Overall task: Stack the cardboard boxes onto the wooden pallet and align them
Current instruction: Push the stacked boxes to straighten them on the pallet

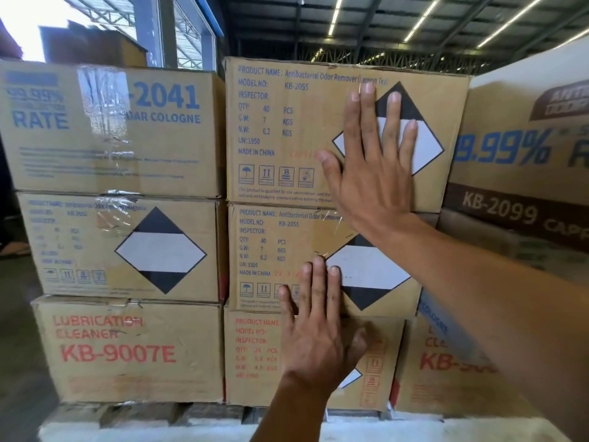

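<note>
Cardboard boxes stand three high on the wooden pallet [149,416]. In the middle column, my right hand [373,161] presses flat with straight fingers on the front of the top KB-2055 box [280,129], over its black and white diamond label. My left hand [318,327] lies flat, fingers straight, across the seam between the middle KB-2055 box [264,250] and the red-printed bottom box [255,362]. The left column holds a 2041 cologne box [159,138], a diamond-label box [79,244] and a KB-9007E lubrication cleaner box [127,349].
On the right stand a KB-2099 box [526,173] and a red-printed cleaner box [446,371], both partly hidden by my right arm. More boxes rise behind the left column [92,46]. A white surface [159,432] lies along the pallet's front edge. Warehouse floor shows at far left.
</note>
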